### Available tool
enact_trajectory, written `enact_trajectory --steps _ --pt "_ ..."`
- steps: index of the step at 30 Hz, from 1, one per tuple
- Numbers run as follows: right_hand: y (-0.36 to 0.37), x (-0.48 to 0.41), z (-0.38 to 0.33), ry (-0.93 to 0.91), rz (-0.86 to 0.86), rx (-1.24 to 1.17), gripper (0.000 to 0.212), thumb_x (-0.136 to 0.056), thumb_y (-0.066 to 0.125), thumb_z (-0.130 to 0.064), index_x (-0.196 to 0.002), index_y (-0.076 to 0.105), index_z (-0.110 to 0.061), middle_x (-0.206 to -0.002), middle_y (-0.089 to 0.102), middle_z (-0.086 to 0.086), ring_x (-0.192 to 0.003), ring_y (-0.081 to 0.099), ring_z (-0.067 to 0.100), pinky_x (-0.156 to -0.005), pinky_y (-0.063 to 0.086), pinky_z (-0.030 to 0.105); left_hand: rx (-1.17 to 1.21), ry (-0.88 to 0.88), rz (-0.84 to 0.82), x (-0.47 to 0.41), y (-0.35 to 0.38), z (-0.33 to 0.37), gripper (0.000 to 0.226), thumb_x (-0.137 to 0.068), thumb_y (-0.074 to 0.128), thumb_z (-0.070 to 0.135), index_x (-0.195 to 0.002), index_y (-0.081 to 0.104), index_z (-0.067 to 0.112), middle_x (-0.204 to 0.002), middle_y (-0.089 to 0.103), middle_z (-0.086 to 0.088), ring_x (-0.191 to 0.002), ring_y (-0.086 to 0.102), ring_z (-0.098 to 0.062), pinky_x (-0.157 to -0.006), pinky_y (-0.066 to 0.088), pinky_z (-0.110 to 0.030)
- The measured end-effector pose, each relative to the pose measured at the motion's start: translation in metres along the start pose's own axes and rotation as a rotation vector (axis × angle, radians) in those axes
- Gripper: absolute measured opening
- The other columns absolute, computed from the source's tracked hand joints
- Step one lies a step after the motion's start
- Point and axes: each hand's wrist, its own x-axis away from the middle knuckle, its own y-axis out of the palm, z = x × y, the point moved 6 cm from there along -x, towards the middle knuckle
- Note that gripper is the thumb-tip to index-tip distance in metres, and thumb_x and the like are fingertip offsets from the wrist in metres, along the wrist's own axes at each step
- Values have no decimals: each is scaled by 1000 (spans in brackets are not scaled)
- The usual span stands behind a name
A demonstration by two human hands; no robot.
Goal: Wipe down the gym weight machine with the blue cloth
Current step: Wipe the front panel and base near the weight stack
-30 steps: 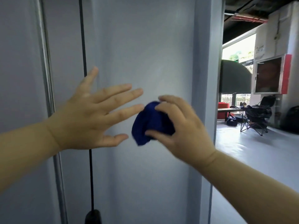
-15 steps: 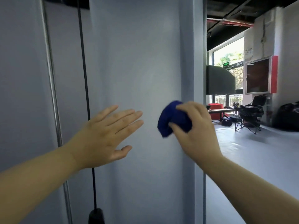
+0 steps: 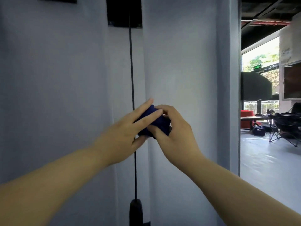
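Two hands, left (image 3: 120,136) and right (image 3: 177,137), grip cloth (image 3: 160,122).

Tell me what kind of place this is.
Likely a gym in an industrial-style hall: a grey machine panel with a black cable running down to a stopper, exposed ceiling pipes, and a folding chair beyond.
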Motion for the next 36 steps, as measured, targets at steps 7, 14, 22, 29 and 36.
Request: enact_trajectory --steps 7,14,22,29,36 --pt "44 -24 -52 -42 -126 -74 35 -99 55 -25 -130 47 -41 -125 53 -29 -115 53 -5 -96 42 9 -492 124 303 2 -97 -38 35 -80 66 20 -112 54 16 -107 64 -11 -100 58 -35 -83 50 -45" --pt "72 -25 -54 -193 -183 411 44 -103 43 -24 -146 38 -31 -152 36 -16 -136 27 -1 -94 12 -6 -518 269 -30 87 -55 -68 32 -83 58 22 -113 60 10 -124 58 -18 -129 43 -45 -116 30 -47" --pt "83 -45 -55 -198 -157 572 50 -104 39 -28 -153 27 -32 -161 16 -17 -146 14 1 -109 14 16 -655 399 -90 39 -106 -87 35 -91 50 31 -107 64 3 -142 45 -27 -124 46 -43 -109 34 -45" --pt "123 -39 -59 -332 -166 694 53 -104 38 -24 -155 24 -20 -164 13 -4 -151 8 12 -117 -3 23 -476 366 -283 95 -102 -84 33 -83 63 38 -96 70 8 -146 46 -21 -115 55 -36 -101 42 -42" --pt "151 -36 -52 -364 -151 785 61 -92 35 -20 -153 30 -13 -163 16 5 -151 11 19 -120 0 32 -642 356 -178 112 -170 -122 31 -88 59 34 -108 71 14 -140 55 -15 -105 60 -32 -93 43 -44"
